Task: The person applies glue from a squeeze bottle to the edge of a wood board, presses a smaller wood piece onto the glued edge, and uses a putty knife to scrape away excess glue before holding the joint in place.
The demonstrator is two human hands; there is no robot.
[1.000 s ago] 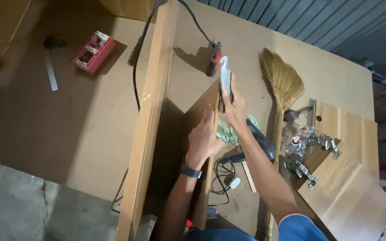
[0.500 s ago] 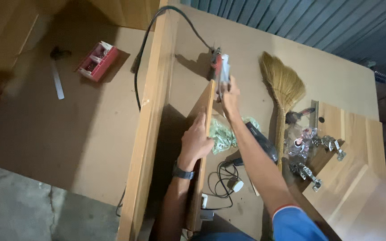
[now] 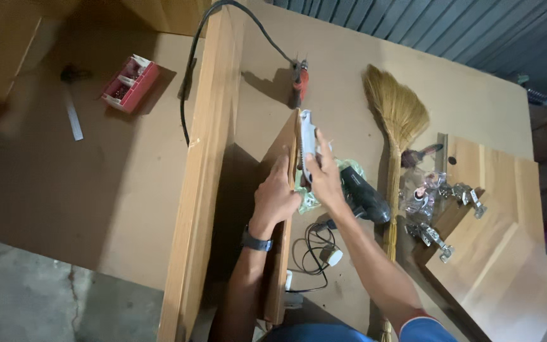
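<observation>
Wooden panel [image 3: 284, 190] stands on edge on the brown board [image 3: 96, 190], beside a taller upright plank [image 3: 204, 164]. Left hand [image 3: 275, 196] lies flat against the panel's face, fingers spread, wrist bent, gripping nothing. Right hand [image 3: 324, 177] reaches forward with a straight forearm, clenched around a white tool [image 3: 307, 142] set on the panel's top edge.

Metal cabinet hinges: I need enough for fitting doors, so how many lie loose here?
2 clearly: one silver metal hinge by the clear plastic bag, another nearer the person. More may be hidden inside the bag.
</observation>
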